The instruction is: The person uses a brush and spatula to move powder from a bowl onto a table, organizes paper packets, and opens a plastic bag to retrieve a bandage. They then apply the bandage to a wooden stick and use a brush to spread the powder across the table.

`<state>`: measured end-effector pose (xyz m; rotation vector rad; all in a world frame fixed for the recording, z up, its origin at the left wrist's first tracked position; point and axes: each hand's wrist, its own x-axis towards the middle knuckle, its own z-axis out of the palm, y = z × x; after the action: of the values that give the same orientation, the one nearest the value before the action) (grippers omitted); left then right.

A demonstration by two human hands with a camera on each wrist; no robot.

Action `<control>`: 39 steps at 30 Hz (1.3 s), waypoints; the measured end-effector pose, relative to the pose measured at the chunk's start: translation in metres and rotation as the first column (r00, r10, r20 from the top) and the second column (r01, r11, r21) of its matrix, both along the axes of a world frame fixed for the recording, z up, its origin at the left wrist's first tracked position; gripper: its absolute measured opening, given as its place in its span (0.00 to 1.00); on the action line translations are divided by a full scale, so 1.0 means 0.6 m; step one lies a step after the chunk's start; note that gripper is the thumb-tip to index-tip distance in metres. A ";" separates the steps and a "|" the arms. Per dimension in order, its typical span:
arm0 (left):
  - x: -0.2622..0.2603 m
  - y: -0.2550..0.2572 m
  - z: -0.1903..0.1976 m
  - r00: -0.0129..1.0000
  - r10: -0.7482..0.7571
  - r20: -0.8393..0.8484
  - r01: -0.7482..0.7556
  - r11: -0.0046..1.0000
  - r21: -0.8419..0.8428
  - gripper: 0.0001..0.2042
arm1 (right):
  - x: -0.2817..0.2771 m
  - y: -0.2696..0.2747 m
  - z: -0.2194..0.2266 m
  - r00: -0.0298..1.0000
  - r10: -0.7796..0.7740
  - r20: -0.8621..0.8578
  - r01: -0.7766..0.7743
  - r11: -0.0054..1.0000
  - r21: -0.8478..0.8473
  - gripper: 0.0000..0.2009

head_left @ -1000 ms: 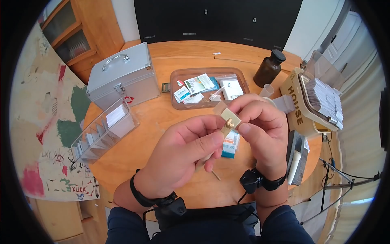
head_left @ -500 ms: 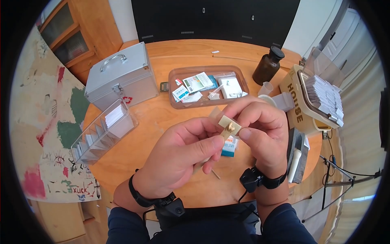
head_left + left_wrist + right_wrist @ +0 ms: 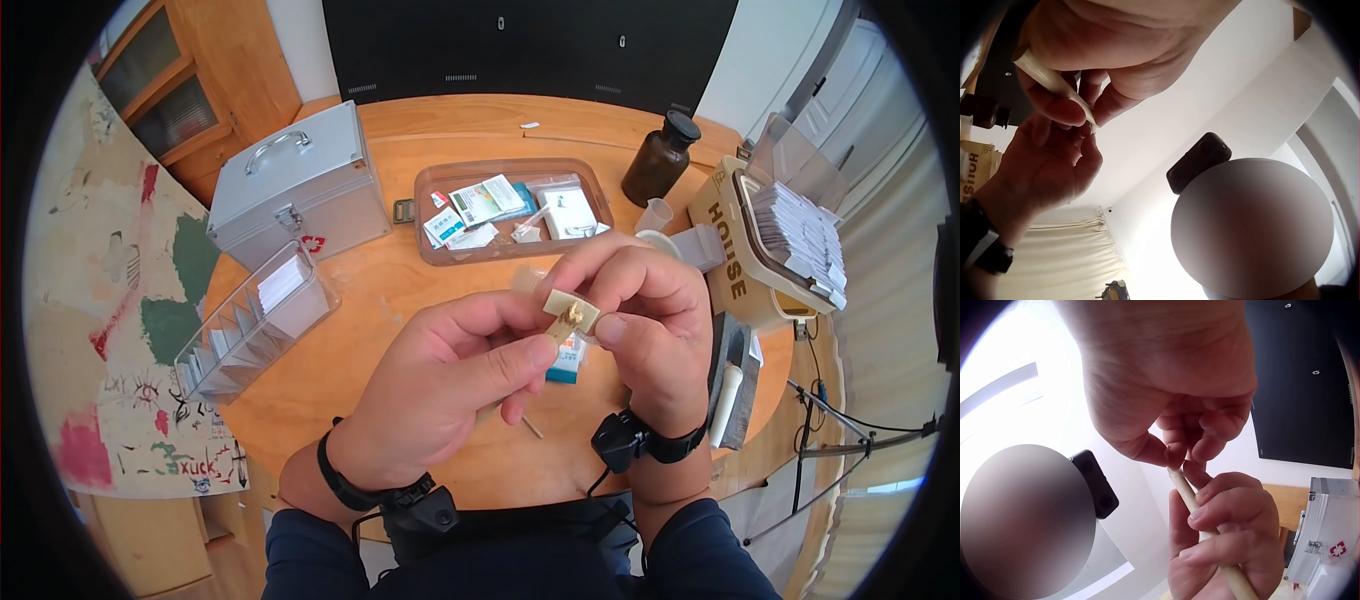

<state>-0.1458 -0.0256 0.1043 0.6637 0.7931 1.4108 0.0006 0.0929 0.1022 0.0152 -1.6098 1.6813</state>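
Note:
My left hand [image 3: 450, 360] grips a pale, round wooden stick [image 3: 1188, 490], its fingers wrapped along the length. The stick's top end is a rough golden-brown tip [image 3: 573, 314], which overlaps a small cream plaster [image 3: 560, 301] in the head view. Thumb and fingertips of my right hand [image 3: 650, 320] pinch that plaster by its edge, right at the stick's end. A clear film [image 3: 527, 279] sticks out behind the plaster, near the left fingertips. Below the hands, a blue-and-white packet [image 3: 563, 374] lies on the table, partly hidden by fingers.
Beyond the hands lies a brown tray [image 3: 440, 257] with packets. A silver first-aid case [image 3: 300, 190] and a clear divided box [image 3: 235, 350] stand left. At right are a dark bottle [image 3: 655, 170], a HOUSE bin [image 3: 725, 240] and a white-handled tool [image 3: 727, 400]. A thin stick [image 3: 533, 427] lies nearer.
The plaster has turned and tipped flatter around the stick's rough tip, and my right fingertips have shifted slightly right and down. My left hand keeps its grip on the stick.

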 end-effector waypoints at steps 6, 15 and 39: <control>0.001 -0.002 0.010 0.998 0.040 -0.039 -0.041 0.999 -0.004 0.10 | -0.001 0.002 -0.002 1.000 -0.031 0.004 0.031 0.999 0.038 0.03; 0.003 -0.002 0.008 0.995 0.078 -0.058 -0.078 0.997 0.011 0.09 | -0.001 0.001 0.000 0.998 -0.063 0.029 0.061 0.995 0.077 0.02; -0.002 0.004 -0.009 0.952 0.283 -0.113 -0.264 0.951 0.159 0.09 | 0.003 0.002 0.005 0.983 -0.148 0.104 0.134 0.982 0.133 0.03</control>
<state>-0.1471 -0.0232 0.0991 0.7878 0.9239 1.7016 0.0022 0.0939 0.1055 -0.1309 -1.7572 1.4933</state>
